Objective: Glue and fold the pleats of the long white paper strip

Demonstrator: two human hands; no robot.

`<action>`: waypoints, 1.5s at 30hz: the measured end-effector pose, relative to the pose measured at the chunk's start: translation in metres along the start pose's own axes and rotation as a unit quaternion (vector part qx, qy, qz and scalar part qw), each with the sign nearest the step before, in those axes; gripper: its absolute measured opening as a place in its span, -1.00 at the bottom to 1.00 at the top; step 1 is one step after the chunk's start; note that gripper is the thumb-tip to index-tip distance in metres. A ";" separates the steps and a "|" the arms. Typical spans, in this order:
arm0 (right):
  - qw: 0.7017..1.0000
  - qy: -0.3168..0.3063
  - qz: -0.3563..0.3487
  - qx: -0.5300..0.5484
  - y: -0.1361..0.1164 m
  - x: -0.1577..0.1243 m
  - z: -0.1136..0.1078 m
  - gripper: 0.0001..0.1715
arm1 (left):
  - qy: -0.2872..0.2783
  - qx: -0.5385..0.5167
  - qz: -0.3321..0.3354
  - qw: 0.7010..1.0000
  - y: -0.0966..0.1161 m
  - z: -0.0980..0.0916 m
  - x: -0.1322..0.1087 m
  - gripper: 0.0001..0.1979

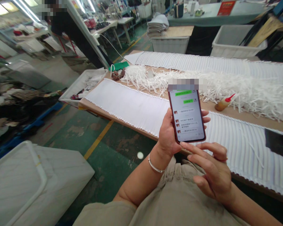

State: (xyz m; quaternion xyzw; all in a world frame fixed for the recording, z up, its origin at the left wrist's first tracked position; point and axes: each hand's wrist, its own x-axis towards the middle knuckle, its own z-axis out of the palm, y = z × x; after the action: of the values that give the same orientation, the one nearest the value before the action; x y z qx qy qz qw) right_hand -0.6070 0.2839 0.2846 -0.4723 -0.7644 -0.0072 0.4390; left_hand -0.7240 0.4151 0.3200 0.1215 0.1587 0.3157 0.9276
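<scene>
A smartphone (188, 117) with a lit chat screen rests upright in my left hand (168, 133), whose fingers wrap round its back and show at its right edge. My right hand (212, 166) is just below the phone, holding nothing, with its fingers apart. One fingertip of it is at the phone's bottom left corner; whether it touches I cannot tell. Behind the phone, overlapping white fabric pieces (129, 103) lie in a long row along the near edge of the table (96, 108). A ribbed stretch of the row (240, 141) continues to the right.
Loose white strips (160, 78) are heaped along the table's middle, near a small bottle with a red nozzle (224, 103). A second fabric row (191, 62) lies behind. White bins (37, 175) stand at the lower left and beyond the table. A person (70, 28) stands at the upper left.
</scene>
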 end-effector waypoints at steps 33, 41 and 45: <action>1.000 0.019 -0.024 -0.008 0.002 -0.002 -0.001 -0.69 | -0.021 -0.006 0.009 1.000 0.003 -0.003 0.000 -0.25; 1.000 0.026 0.004 -0.006 0.004 0.003 -0.001 -0.69 | 0.000 -0.018 0.018 1.000 0.011 -0.002 0.005 -0.26; 1.000 0.026 0.006 -0.010 0.007 0.005 0.001 -0.69 | 0.001 -0.018 0.010 1.000 0.012 -0.003 0.008 -0.24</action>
State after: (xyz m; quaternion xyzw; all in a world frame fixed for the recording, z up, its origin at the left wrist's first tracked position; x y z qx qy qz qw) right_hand -0.6034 0.2915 0.2841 -0.4809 -0.7496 -0.0250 0.4542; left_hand -0.7264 0.4298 0.3195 0.1059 0.1530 0.3282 0.9261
